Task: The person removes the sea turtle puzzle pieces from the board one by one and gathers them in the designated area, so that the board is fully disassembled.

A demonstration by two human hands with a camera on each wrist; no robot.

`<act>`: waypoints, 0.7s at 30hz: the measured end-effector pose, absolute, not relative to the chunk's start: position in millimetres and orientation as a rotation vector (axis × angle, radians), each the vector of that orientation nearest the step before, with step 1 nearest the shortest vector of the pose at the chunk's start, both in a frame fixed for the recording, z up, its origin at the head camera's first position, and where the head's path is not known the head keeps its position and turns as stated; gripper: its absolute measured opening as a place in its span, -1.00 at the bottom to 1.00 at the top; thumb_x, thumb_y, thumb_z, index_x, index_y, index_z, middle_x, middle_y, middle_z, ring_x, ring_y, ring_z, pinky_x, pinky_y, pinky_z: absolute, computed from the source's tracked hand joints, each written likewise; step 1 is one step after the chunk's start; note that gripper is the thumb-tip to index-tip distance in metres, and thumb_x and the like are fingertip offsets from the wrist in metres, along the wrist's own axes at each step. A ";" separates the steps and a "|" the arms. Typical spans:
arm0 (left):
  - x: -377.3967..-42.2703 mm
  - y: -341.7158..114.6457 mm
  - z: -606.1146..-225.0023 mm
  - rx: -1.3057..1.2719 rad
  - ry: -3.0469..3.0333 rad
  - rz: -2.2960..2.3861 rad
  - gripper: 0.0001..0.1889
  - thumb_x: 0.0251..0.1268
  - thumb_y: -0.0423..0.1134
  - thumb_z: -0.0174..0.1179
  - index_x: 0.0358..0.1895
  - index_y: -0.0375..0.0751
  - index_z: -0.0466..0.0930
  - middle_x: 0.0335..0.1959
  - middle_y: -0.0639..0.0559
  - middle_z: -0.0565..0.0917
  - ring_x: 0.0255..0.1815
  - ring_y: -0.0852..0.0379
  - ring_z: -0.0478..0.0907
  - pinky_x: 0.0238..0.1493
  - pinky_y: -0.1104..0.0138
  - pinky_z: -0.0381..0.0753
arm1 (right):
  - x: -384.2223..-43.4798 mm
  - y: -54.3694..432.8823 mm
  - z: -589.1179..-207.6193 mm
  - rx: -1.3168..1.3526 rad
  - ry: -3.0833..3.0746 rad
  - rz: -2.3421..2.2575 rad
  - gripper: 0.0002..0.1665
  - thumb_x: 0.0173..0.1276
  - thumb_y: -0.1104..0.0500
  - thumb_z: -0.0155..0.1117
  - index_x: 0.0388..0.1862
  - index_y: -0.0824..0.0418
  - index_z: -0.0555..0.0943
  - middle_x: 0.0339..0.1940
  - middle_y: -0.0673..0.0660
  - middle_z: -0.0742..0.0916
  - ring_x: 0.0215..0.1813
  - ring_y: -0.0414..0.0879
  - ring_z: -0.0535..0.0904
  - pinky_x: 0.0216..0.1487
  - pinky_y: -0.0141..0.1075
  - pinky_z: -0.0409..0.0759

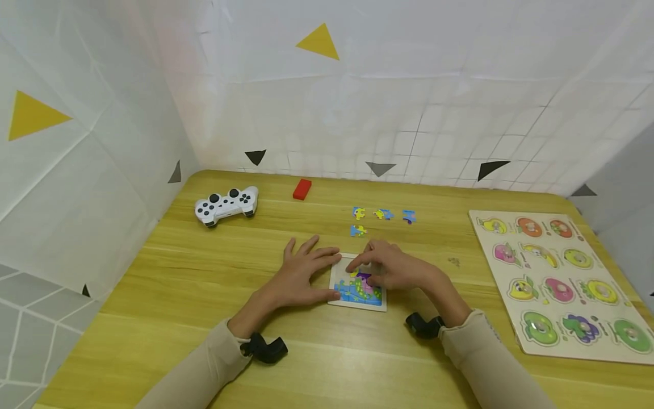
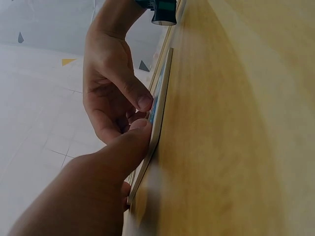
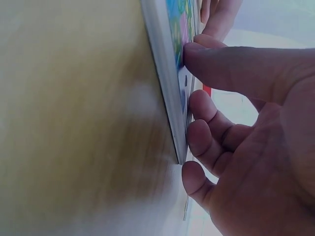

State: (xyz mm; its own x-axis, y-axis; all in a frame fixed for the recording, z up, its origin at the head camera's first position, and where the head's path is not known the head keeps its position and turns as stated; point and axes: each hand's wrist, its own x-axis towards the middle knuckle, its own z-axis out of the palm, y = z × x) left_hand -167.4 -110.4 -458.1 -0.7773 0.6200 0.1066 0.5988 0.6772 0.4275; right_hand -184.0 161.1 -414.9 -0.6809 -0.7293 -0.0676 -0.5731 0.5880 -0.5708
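A small jigsaw puzzle in a white tray [image 1: 357,307] lies on the table, its lower part filled with blue, green and pink pieces. My left hand [image 1: 301,276] is spread along the tray's left side, thumb at the lower left corner and index fingertip at the top edge. Over the tray's right half is my right hand [image 1: 395,267], fingers bent. Its thumb and index fingertip stand on either side of a purple-and-yellow puzzle piece [image 1: 363,275]. In the right wrist view the thumb [image 3: 211,61] touches the puzzle's surface, with the other fingertips along the tray's edge.
Several loose puzzle pieces [image 1: 359,230] lie beyond the tray. A white game controller [image 1: 227,205] and a red block [image 1: 302,189] are toward the back left. At the right lies a wooden fruit puzzle board [image 1: 557,272]. Patterned sheets [image 1: 357,102] stand behind the table.
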 end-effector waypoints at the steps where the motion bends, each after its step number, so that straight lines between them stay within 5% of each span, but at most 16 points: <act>1: -167.1 -110.4 -457.8 1.029 2.831 0.699 -0.16 0.18 0.39 0.28 0.51 0.15 0.39 0.57 0.23 0.34 0.71 -0.18 -0.08 0.52 -0.39 -0.40 | -183.8 161.2 -415.3 -1.064 2.523 -0.754 -0.51 0.26 0.37 0.33 0.08 -0.09 0.75 -0.15 0.08 0.59 -0.09 -0.06 0.39 -0.15 -0.22 0.21; 21: -167.6 -111.1 -458.7 1.030 2.829 0.713 -0.16 0.17 0.39 0.28 0.51 0.14 0.39 0.57 0.22 0.35 0.71 -0.19 -0.07 0.52 -0.38 -0.40 | -182.7 161.2 -416.7 -1.127 2.520 -0.785 -0.56 0.27 0.39 0.34 0.04 -0.04 0.72 -0.18 0.09 0.63 -0.11 -0.07 0.45 -0.14 -0.26 0.32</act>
